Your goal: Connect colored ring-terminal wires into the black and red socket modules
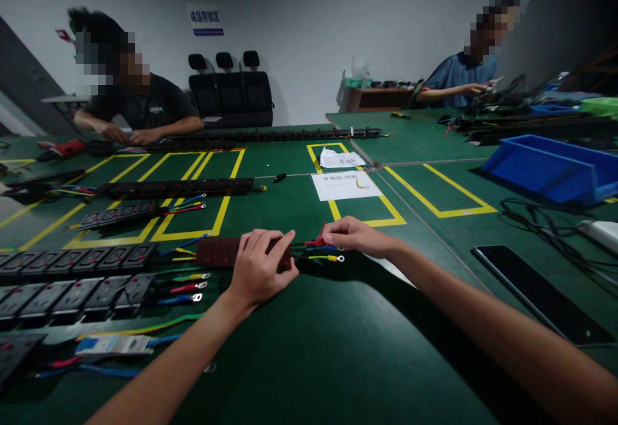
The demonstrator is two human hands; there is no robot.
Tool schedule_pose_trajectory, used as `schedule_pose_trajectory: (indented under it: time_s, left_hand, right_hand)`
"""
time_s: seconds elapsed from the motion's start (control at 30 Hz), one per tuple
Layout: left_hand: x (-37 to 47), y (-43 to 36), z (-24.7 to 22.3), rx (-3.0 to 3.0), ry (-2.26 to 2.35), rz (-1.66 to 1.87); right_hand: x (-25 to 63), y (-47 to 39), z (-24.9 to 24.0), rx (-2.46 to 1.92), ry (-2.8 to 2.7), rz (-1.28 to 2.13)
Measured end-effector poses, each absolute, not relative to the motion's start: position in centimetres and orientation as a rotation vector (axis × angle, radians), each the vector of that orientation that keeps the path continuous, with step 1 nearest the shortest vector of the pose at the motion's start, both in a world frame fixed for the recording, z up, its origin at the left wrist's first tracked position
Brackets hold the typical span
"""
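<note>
Dark-red block [215,252] lies under left hand [262,263]

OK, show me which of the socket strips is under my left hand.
The dark-red strip, its leads reaching toward your right hand. Your left hand covers part of it; the other strips lie clear of both hands.

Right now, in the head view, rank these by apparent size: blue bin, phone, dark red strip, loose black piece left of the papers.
1. Blue bin
2. Phone and dark red strip: unsure; the left hand partly covers the strip
3. Loose black piece
</note>
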State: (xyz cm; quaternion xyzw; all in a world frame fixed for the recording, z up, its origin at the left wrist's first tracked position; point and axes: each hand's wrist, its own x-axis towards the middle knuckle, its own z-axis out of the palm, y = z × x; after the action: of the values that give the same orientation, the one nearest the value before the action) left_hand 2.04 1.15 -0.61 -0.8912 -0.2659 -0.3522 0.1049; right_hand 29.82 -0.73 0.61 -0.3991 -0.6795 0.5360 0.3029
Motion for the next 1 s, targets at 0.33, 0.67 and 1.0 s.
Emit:
schedule_pose_trajectory:
  time_s: [0.33,0.67,1.0]
  left_hand:
    - [2.0,0.9,-0.2,-2.578,-0.643,-1.201]
    - [2.2,1.2,-0.7,-2.656,-0.816,-0.932]
    - [2.3,1.4,-0.8,-2.680,-0.848,-0.874]
  right_hand:
    - [28.6,-0.9,-1.2,-0.995,-1.717,1.329]
    - [29.7,-1.8,0.5,-1.257,-2.119,0.759]
    - [29.2,-2.0,-3.0,-1.115,-2.190,0.126]
